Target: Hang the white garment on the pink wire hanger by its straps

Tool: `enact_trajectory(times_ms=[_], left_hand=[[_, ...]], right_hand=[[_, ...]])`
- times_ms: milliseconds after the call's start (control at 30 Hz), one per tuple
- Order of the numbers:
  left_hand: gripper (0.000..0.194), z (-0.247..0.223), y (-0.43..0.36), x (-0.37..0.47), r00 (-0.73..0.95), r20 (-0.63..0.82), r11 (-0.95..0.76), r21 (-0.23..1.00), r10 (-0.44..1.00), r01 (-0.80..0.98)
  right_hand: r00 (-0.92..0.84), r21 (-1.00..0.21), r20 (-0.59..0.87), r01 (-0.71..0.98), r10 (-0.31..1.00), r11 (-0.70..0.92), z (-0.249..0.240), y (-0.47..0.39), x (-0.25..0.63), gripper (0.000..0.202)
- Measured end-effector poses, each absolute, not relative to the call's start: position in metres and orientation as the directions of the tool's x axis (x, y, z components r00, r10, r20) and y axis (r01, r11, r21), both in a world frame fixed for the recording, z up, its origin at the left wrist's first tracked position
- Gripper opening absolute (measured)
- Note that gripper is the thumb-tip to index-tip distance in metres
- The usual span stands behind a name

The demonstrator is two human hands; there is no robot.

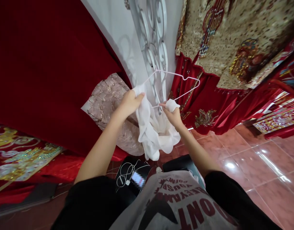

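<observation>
A thin white cloth garment [149, 134] hangs bunched below a pale pink wire hanger [177, 74]. My left hand [131, 101] is closed on the cloth at the hanger's left side, with the thumb pressed over it. Lower and to the right, my right hand [172, 114] pinches at the white cloth close to the hanger's bottom bar. The hanger's left arm runs inside the cloth, while its right arm is bare. Its hook reaches up to a white scrollwork metal rack [149, 41]. Folds of cloth hide some of my fingertips.
Red drapery [53, 64] covers the left. Sequined gold cloth [247, 48] and red garments hang on the right. A pinkish embroidered cloth [108, 105] lies behind my left forearm. Below are a phone [138, 179] with a white cable [124, 174] and a shiny tiled floor [245, 159].
</observation>
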State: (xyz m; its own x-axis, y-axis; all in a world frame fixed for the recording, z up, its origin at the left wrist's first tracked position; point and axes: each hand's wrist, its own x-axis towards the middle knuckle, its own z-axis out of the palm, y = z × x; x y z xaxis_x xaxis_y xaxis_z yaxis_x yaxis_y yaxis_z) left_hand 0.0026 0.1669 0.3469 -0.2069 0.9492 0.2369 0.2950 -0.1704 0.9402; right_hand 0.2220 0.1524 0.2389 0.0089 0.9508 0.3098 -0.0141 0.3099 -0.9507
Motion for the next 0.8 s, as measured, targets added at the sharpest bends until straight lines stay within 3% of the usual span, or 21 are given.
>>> enact_trajectory(times_ms=[67, 133, 167, 267, 400, 533, 733, 800], left_hand=[[0.034, 0.348, 0.168, -0.004, -0.162, 0.273, -0.164, 0.859, 0.948, 0.486], [0.043, 0.348, 0.171, -0.006, -0.140, 0.291, -0.151, 0.782, 0.946, 0.605], [0.045, 0.347, 0.172, -0.007, -0.129, 0.289, -0.140, 0.749, 0.948, 0.647], [0.047, 0.346, 0.175, -0.008, -0.105, 0.262, -0.111, 0.693, 0.959, 0.713], [0.043, 0.353, 0.176, -0.015, -0.097, 0.209, -0.090, 0.731, 0.973, 0.676], [0.038, 0.369, 0.175, -0.025, -0.096, 0.131, -0.026, 0.708, 0.987, 0.706], [0.036, 0.385, 0.173, -0.034, -0.031, 0.093, -0.021, 0.511, 0.995, 0.859], [0.034, 0.385, 0.172, -0.032, -0.032, 0.074, -0.011, 0.523, 0.997, 0.852]], right_hand=[[-0.262, -0.990, 0.107, -0.121, 0.959, 0.078, 0.251, 0.149, 0.248, 0.032], [-0.541, -0.986, -0.094, -0.064, 0.836, -0.152, 0.263, 0.149, 0.279, 0.037], [-0.579, -0.982, -0.150, -0.006, 0.801, -0.188, 0.268, 0.152, 0.295, 0.034], [-0.411, -0.963, -0.267, 0.150, 0.872, -0.224, 0.285, 0.175, 0.336, 0.016], [-0.018, -0.913, -0.395, 0.123, 0.919, -0.390, 0.316, 0.223, 0.373, 0.032], [-0.006, -0.868, -0.497, 0.002, 0.868, -0.497, 0.361, 0.258, 0.389, 0.041], [0.114, -0.873, -0.439, 0.182, 0.891, -0.453, 0.408, 0.276, 0.375, 0.048], [0.133, -0.885, -0.399, 0.204, 0.907, -0.419, 0.415, 0.278, 0.365, 0.044]])
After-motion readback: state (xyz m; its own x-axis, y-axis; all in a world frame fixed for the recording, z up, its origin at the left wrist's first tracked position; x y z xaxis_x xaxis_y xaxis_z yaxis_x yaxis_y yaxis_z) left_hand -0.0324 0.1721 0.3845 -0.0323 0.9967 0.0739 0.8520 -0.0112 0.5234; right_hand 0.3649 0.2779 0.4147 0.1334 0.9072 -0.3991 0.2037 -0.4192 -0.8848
